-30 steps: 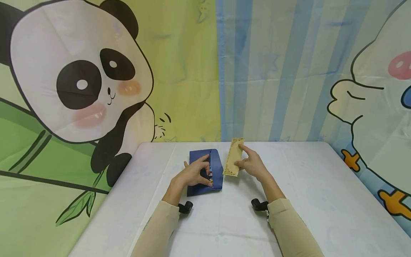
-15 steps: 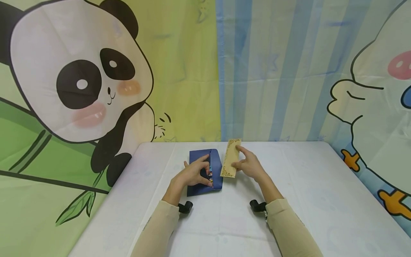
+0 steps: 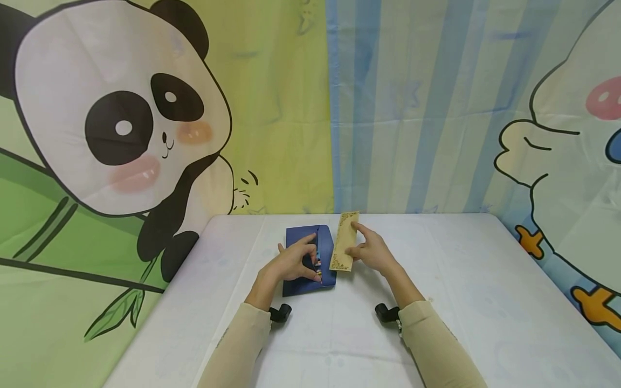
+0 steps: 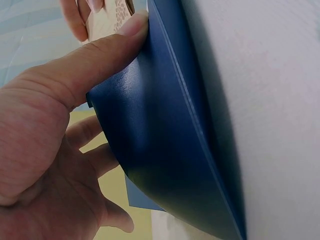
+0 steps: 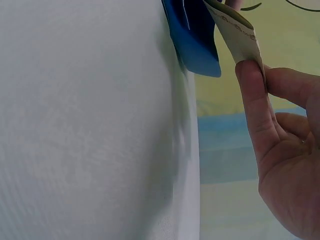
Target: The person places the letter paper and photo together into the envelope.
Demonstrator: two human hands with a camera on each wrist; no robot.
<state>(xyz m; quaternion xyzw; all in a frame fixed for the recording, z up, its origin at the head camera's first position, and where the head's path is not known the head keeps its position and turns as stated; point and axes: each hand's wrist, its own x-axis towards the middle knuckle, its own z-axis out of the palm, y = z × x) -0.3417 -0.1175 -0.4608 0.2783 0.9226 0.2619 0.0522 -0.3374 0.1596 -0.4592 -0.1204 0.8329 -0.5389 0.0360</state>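
A dark blue envelope (image 3: 328,249) lies on the table with its flap turned out to the right and its mouth gaping. A colourful print shows in the opening. My left hand (image 3: 288,263) grips the front panel between thumb and fingers, and the panel bulges, as the blue paper (image 4: 155,130) in the left wrist view shows. In my right hand (image 3: 377,251), thumb and fingers pinch a cream folded card (image 3: 343,240) with brown ornament at its ends. The card is raised and overlaps the flap's right edge. In the right wrist view the card (image 5: 243,42) is bent lengthwise.
A white cloth covers the table (image 3: 466,280). Behind it hangs a printed curtain (image 3: 281,108) with a panda and stripes. Black wrist cameras, such as the left one (image 3: 280,313), jut inward from both sleeves.
My right hand has shifted left and slightly nearer, carrying the cream card from beside the envelope to over its flap edge. My left hand and the envelope have stayed put.
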